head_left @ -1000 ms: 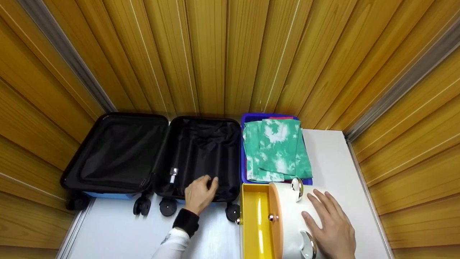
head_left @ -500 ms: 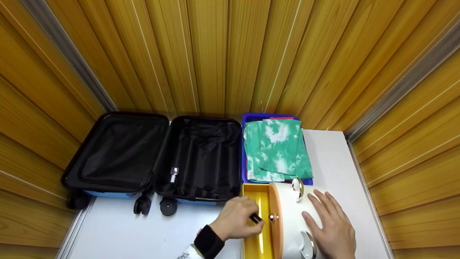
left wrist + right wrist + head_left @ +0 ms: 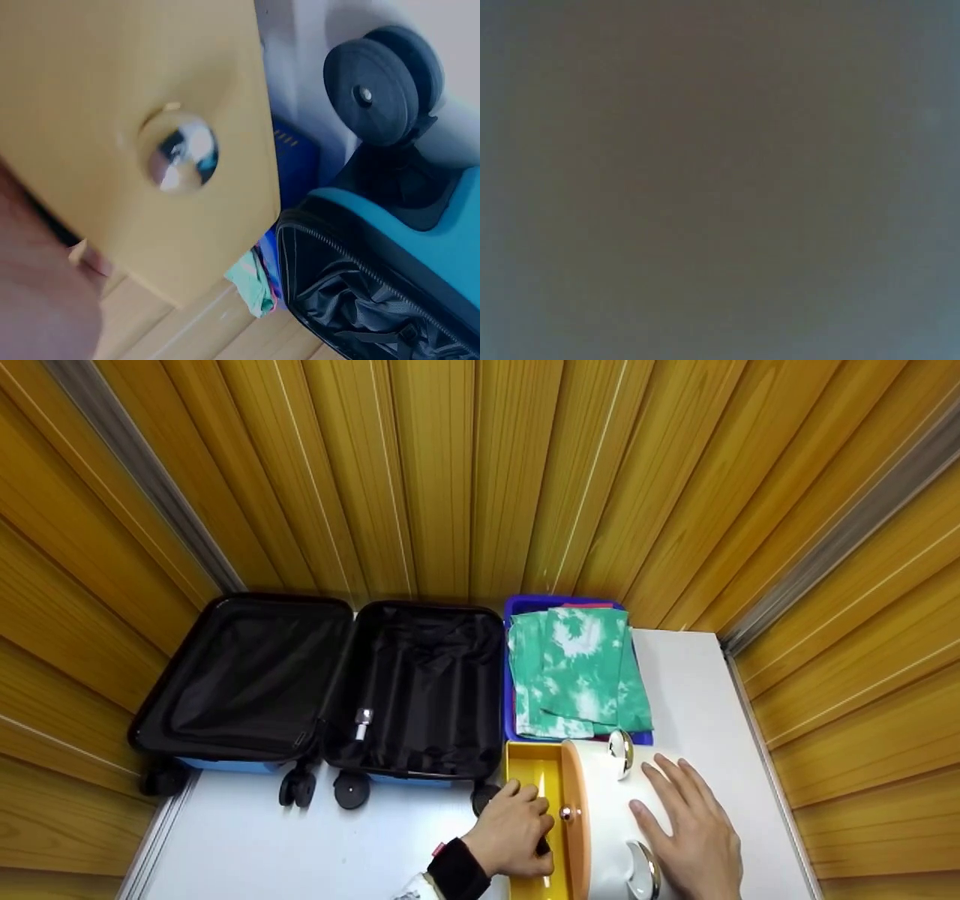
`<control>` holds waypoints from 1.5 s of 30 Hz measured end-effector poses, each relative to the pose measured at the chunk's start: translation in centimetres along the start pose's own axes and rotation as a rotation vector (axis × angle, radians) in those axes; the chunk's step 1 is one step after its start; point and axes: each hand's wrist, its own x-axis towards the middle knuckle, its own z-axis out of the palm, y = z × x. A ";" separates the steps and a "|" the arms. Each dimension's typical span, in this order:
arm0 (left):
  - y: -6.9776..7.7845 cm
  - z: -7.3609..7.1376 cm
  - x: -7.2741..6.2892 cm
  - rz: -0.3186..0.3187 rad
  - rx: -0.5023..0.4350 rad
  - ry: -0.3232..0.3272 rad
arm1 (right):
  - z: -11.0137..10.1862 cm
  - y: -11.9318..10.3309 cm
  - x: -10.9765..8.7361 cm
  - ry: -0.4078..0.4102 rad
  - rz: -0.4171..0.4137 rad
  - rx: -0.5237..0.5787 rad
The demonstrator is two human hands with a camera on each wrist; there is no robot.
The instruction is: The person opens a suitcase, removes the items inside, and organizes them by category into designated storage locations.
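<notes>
My left hand (image 3: 514,832) reaches over the pulled-out yellow drawer (image 3: 534,761), curled fingers holding a small black cylinder (image 3: 542,846) that is mostly hidden by them. In the left wrist view the drawer's front (image 3: 217,232) with its round chrome knob (image 3: 184,156) fills the upper left, and a blurred part of the hand shows at the left edge. My right hand (image 3: 694,829) rests with fingers spread on the white rounded box (image 3: 611,810) that the drawer belongs to. The right wrist view is only a dark blur.
An open black-lined suitcase (image 3: 259,679) lies at the left, a small silver-and-white item (image 3: 363,724) in its right half. Behind the drawer box stands a blue tray (image 3: 517,604) holding folded green tie-dye cloth (image 3: 585,660). Suitcase wheels (image 3: 351,790) stick out forward. Wood-patterned walls surround the white table.
My left hand has moved right from the suitcase to over the yellow drawer with the black cylinder, and lies slightly lower now. The right hand has stayed put.
</notes>
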 end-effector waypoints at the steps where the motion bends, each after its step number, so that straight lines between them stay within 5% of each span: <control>1: 0.2 0.2 0.1 -0.007 0.025 -0.046 | 0.0 0.0 0.0 -0.001 0.001 -0.001; 5: 0.6 0.5 0.4 -0.039 0.100 -0.182 | 0.0 0.0 0.0 -0.002 -0.002 -0.002; 12: 1.2 0.3 0.7 -0.099 0.196 -0.264 | 0.0 0.1 -0.1 0.004 -0.010 0.007; 15: 1.1 0.2 0.6 -0.097 0.157 -0.236 | -0.1 0.1 -0.1 0.006 -0.011 0.005; 18: 0.6 0.2 0.2 -0.091 0.026 -0.098 | -0.1 0.1 -0.1 0.011 -0.014 0.003; 22: -0.5 0.1 -0.6 -0.125 -0.267 0.170 | -0.1 0.2 -0.1 0.016 -0.020 0.003; 25: -1.4 0.0 -1.4 -0.185 -0.492 0.338 | -0.1 0.1 0.0 0.019 -0.020 0.003; 29: -2.4 0.1 -2.5 -0.302 -0.713 0.479 | 0.0 0.1 0.0 0.019 -0.015 0.003; 32: -2.9 0.7 -3.5 -0.408 -0.867 0.514 | 0.0 0.1 0.0 0.015 -0.014 0.006; 37: -2.8 2.3 -5.2 -0.533 -1.110 0.478 | 0.1 0.1 0.0 0.010 -0.019 0.008; 45: -1.7 4.4 -6.8 -0.580 -1.213 0.391 | -0.1 0.1 0.0 0.002 0.004 0.001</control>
